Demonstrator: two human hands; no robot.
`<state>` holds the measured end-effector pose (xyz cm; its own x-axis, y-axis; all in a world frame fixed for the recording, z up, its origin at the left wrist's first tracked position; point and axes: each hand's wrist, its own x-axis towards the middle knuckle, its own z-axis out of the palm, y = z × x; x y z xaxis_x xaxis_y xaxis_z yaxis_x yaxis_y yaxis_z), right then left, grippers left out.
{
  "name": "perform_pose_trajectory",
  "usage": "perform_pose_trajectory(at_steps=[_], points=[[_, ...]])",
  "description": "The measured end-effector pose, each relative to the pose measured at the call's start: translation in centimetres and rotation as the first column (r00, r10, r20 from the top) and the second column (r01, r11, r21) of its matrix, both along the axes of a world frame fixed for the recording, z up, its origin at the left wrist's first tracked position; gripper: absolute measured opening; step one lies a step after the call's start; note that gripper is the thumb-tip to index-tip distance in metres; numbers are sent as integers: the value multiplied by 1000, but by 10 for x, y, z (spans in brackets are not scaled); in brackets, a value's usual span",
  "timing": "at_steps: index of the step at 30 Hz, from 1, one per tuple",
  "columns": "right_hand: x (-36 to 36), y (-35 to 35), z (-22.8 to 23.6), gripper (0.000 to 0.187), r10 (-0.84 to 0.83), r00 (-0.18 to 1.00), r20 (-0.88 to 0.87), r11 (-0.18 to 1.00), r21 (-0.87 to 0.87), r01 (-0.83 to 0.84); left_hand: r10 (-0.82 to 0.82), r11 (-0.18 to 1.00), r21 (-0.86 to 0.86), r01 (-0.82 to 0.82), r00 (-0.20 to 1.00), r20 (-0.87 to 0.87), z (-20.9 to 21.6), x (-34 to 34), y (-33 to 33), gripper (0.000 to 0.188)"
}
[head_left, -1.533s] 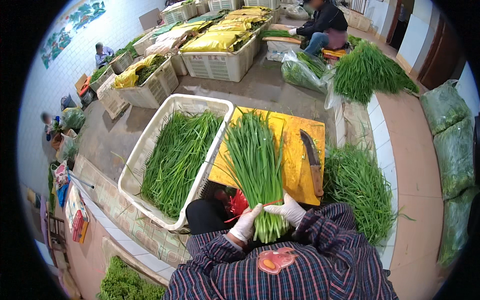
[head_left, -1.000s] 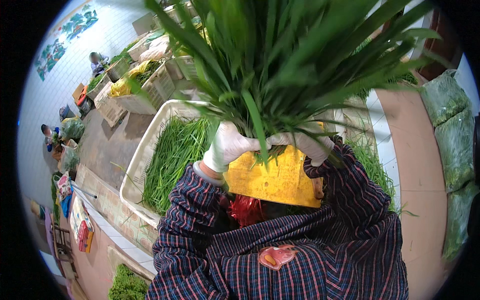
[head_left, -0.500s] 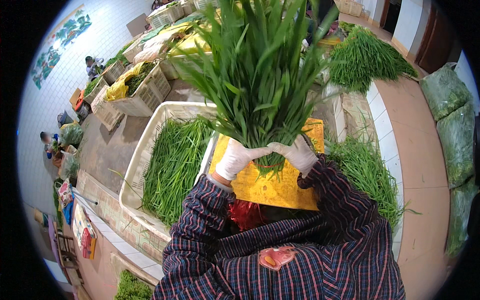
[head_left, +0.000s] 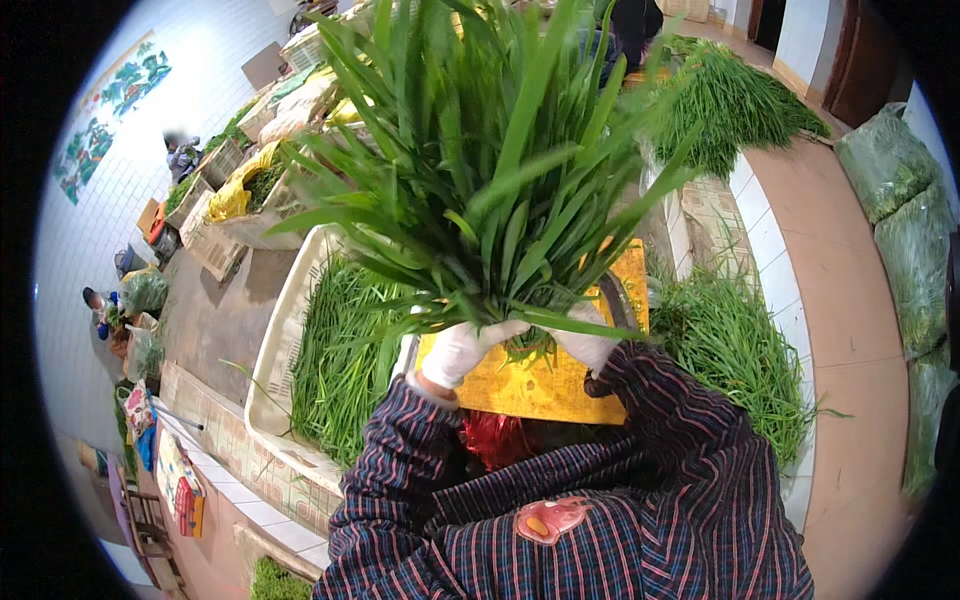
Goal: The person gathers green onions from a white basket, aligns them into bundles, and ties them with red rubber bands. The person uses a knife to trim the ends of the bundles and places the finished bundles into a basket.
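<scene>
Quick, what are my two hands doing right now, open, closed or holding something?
Left hand: closed, holding the bunch of long green leaves.
Right hand: closed on the same bunch, partly hidden by leaves.

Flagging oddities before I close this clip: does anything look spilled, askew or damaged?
Minor litter only: a stray leaf pokes past the white tile edging onto the pinkish ledge at right, outside the loose pile of greens. The leafy bunch between left hand and right hand fans widely; nothing looks clearly damaged.
</scene>
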<state>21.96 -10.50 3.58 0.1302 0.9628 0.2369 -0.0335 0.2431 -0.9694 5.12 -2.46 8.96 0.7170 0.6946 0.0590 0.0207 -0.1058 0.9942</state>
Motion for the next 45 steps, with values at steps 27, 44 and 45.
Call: perform_pose_trajectory(at_steps=[27, 44, 45], points=[[48, -40, -23, 73, -227, 948, 223, 634, -705, 318, 96, 842, -445, -305, 896, -433, -63, -76, 86, 68], [-54, -9, -10, 8, -257, 203, 945, 953, 282, -109, 128, 965, -205, -165, 975, -182, -113, -49, -13, 41], [-51, -11, -8, 7, -255, 182, 950, 950, 281, -137, 87, 939, -314, -143, 979, -187, -89, -49, -17, 43]])
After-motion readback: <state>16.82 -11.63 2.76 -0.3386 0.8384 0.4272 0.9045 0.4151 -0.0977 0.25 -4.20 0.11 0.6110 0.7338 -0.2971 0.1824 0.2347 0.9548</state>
